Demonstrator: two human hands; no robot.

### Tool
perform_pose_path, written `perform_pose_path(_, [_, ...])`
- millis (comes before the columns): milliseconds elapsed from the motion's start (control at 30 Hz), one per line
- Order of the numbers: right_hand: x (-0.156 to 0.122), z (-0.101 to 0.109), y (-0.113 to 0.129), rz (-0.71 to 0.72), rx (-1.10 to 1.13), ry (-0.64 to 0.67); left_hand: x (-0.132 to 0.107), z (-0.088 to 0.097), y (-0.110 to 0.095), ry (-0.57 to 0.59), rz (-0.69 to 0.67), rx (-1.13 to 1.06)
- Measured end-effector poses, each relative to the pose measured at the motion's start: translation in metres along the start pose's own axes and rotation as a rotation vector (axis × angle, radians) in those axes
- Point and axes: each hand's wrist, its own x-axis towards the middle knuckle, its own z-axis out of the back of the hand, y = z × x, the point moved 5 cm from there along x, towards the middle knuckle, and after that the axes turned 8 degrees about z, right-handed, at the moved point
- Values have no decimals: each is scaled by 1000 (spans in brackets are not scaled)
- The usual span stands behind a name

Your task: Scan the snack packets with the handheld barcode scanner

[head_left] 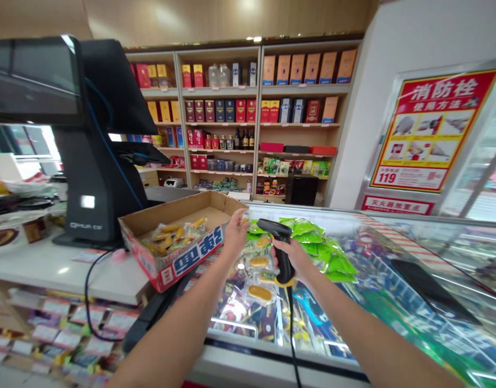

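My right hand (295, 258) is closed around the handle of a black barcode scanner (279, 245) with a yellow base, its cable hanging down over the freezer edge. My left hand (234, 231) pinches the top of a strip of clear snack packets (259, 269) with yellow pieces inside; the strip hangs down in front of the scanner's head. Both hands are above the glass lid of a chest freezer (393, 280). Just left of my left hand stands an open cardboard box (183, 258) holding more of the same yellow snack packets.
A black point-of-sale terminal (94, 178) stands on the white counter (49, 264) to the left. Green packets (316, 242) lie on the freezer glass behind my hands. Shelves of boxes and bottles (239, 113) line the back wall. A red poster (429, 134) hangs right.
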Motion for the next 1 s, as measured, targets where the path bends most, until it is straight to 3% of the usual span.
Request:
perform_pose_path(100, [17, -33, 7, -5, -13, 74, 11, 33, -31, -178, -127, 54])
perform_pose_path(300, [38, -104, 14, 4, -44, 219, 19, 111, -70, -562, -174, 264])
perform_pose_path(367, [40, -120, 12, 14, -49, 258, 16, 129, -77, -688, -156, 348])
perform_pose_path(433, [40, -126, 11, 21, -54, 267, 14, 136, -79, -738, -150, 386])
perform_pose_path(500, [39, -122, 9, 13, -44, 244, 12, 131, -80, -704, -192, 398])
perform_pose_path(600, [36, -100, 10, -16, -10, 162, 13, 106, -74, -548, -271, 393])
perform_pose_path(733, [30, -50, 16, -9, -4, 19, 21, 49, -36, -66, -97, 460])
perform_pose_path(800, [25, -23, 17, -17, -48, -61, 21, 26, -10, 90, -2, 550])
perform_pose_path(900, [17, 12, 16, 5, -40, -156, 17, 13, 23, 65, 58, 658])
perform_pose_path(1000, [10, 34, 9, 29, -6, -185, 10, 18, 47, -35, 97, 701])
